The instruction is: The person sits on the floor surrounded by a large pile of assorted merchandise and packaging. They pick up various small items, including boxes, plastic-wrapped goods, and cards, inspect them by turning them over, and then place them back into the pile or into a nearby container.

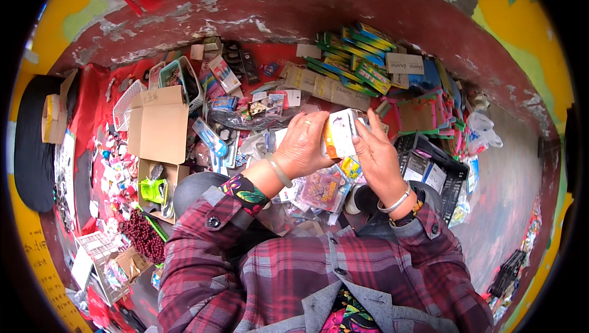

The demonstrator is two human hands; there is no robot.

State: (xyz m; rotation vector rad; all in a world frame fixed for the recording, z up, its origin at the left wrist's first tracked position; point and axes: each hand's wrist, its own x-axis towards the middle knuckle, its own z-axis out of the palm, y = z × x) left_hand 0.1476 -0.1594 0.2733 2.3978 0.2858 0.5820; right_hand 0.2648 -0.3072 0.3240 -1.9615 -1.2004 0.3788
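Note:
In front of me, between both hands, is a small white box (pixel 345 125) with an orange patch at its lower left. My left hand (pixel 302 144) is closed round its left side, with a ring and a pale bangle showing. On the right side of the box, my right hand (pixel 379 160) grips with thumb and fingers, a silver bangle at its wrist. Below the hands lie clear plastic packets (pixel 323 190) with reddish contents, close to my knees. Part of the box is covered by my fingers.
Ahead against the wall lie a pile of green-and-yellow boxes (pixel 373 77) and flat brown cartons (pixel 328 89). A black plastic crate (pixel 453 181) stands right of my knee. At left are an open cardboard box (pixel 161 125), a green-rimmed basket (pixel 195 81) and dark red beads (pixel 142 235).

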